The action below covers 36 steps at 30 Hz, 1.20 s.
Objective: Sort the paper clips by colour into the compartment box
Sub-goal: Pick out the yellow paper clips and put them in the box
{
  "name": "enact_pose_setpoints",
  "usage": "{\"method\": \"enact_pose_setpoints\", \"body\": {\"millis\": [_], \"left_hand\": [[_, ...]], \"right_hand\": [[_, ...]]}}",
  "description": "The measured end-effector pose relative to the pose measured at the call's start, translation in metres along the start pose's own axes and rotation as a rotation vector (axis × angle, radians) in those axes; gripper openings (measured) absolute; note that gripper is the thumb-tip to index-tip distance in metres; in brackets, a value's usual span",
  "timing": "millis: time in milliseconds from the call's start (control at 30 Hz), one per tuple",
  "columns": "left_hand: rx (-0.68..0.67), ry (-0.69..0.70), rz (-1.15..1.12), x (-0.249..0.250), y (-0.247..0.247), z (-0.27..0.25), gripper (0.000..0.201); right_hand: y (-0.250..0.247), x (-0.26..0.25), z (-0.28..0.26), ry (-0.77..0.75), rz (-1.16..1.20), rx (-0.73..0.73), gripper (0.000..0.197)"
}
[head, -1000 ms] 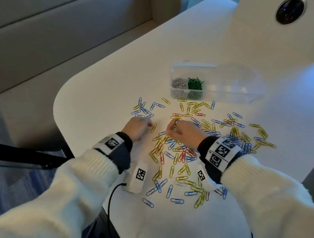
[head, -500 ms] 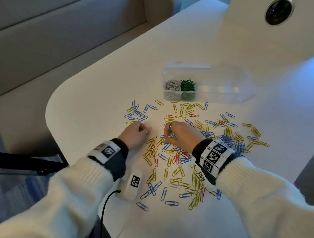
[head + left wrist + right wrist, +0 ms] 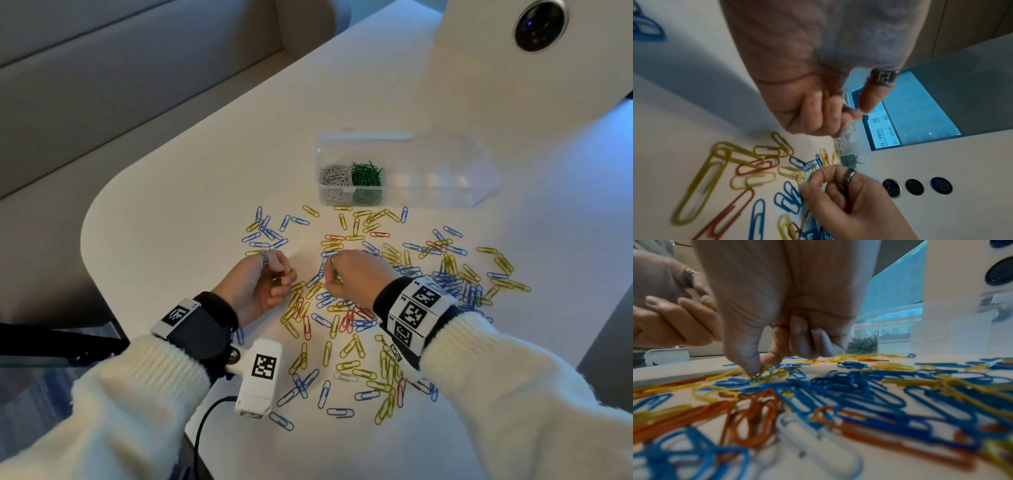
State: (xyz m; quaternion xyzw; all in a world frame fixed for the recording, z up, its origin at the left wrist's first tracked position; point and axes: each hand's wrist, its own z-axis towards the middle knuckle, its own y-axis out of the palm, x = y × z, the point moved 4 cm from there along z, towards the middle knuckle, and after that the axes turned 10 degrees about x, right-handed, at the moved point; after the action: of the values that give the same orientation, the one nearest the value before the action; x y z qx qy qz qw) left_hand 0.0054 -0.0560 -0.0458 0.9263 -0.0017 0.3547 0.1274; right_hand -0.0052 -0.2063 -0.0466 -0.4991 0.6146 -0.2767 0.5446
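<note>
Yellow, blue and red paper clips (image 3: 387, 294) lie scattered over the white table (image 3: 191, 192). A clear compartment box (image 3: 404, 171) stands behind them, with white clips (image 3: 334, 176) in its leftmost cell and green clips (image 3: 366, 174) in the one beside it. My left hand (image 3: 263, 281) is curled, holding yellow clips (image 3: 825, 96) in its palm. My right hand (image 3: 349, 274) is beside it, thumb and forefinger pinching a yellow clip (image 3: 765, 374) on the table.
A white device with round dark lenses (image 3: 539, 24) stands at the table's far right. The rounded table edge (image 3: 92, 226) runs along the left, with a beige sofa (image 3: 102, 68) beyond it. A white tagged module (image 3: 260, 373) hangs below my left wrist.
Both hands have drawn back toward me from the far clips to the near pile. My left hand has turned palm-up with yellow clips in it. My right hand has lowered onto a yellow clip.
</note>
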Motion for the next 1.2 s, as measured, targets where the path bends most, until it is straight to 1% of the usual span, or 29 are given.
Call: {"method": "enact_pose_setpoints", "body": {"millis": [67,100,133,200,267,333,367,400,467,533,600,633,667,733,800,867,933,967,1033,1133,1200], "left_hand": [[0.025,-0.001,0.017,-0.001,0.002,0.002,0.029],[0.037,0.01,0.027,-0.002,0.003,0.003,0.034],[0.045,0.027,0.033,-0.002,0.003,0.004,0.037],[0.033,0.061,0.027,-0.001,0.002,0.004,0.036],[0.011,0.066,-0.014,0.001,0.0,0.002,0.031],[0.018,0.03,-0.049,0.003,-0.003,0.001,0.021],[0.032,0.018,-0.032,0.003,-0.006,0.001,0.02],[0.05,0.019,0.015,0.003,-0.008,0.002,0.023],[0.116,0.07,0.209,0.003,-0.013,0.005,0.032],[0.212,0.181,0.514,0.004,-0.016,0.008,0.036],[0.286,0.309,0.803,0.004,-0.016,0.01,0.035],[0.303,0.348,0.902,0.002,-0.016,0.011,0.034],[0.315,0.366,0.962,0.0,-0.017,0.012,0.032],[0.327,0.374,0.985,-0.004,-0.019,0.014,0.031],[0.341,0.383,0.97,-0.004,-0.021,0.016,0.033],[0.344,0.42,0.949,-0.003,-0.022,0.017,0.03],[0.328,0.473,0.944,0.001,-0.023,0.015,0.023],[0.306,0.494,0.963,0.003,-0.023,0.012,0.021],[0.235,0.511,1.045,0.005,-0.025,0.008,0.024],[0.158,0.486,1.211,0.002,-0.028,0.003,0.027],[0.147,0.492,1.286,-0.002,-0.031,0.002,0.024]], "right_hand": [[0.001,0.0,-0.001,-0.003,0.027,-0.028,0.007],[0.0,0.0,-0.003,0.0,0.091,-0.029,0.007],[-0.001,0.001,-0.004,0.009,0.191,-0.025,0.011],[-0.004,0.001,-0.009,0.054,0.467,-0.039,0.017],[-0.008,0.003,-0.015,0.119,0.727,-0.032,0.017],[-0.009,0.004,-0.02,0.191,0.973,-0.049,0.021],[-0.009,0.004,-0.021,0.219,1.087,-0.063,0.022],[-0.009,0.004,-0.022,0.243,1.171,-0.068,0.023],[-0.009,0.005,-0.022,0.273,1.222,-0.06,0.022],[-0.006,0.003,-0.021,0.297,1.21,-0.068,0.017],[-0.002,0.0,-0.018,0.333,1.178,-0.083,0.013],[-0.001,-0.003,-0.017,0.309,1.1,-0.079,0.018],[-0.001,-0.006,-0.016,0.245,0.96,-0.07,0.019],[0.0,-0.014,-0.012,0.114,0.675,-0.072,0.021],[0.002,-0.017,-0.007,0.082,0.453,-0.084,0.029],[0.001,-0.022,-0.002,0.031,0.272,-0.085,0.028],[0.004,-0.026,0.003,-0.025,0.14,-0.093,0.026],[0.005,-0.027,0.005,-0.04,0.103,-0.102,0.029],[0.008,-0.029,0.01,-0.047,0.075,-0.109,0.031],[0.006,-0.03,0.015,-0.036,0.089,-0.097,0.022],[0.005,-0.03,0.016,-0.025,0.082,-0.1,0.015]]}}
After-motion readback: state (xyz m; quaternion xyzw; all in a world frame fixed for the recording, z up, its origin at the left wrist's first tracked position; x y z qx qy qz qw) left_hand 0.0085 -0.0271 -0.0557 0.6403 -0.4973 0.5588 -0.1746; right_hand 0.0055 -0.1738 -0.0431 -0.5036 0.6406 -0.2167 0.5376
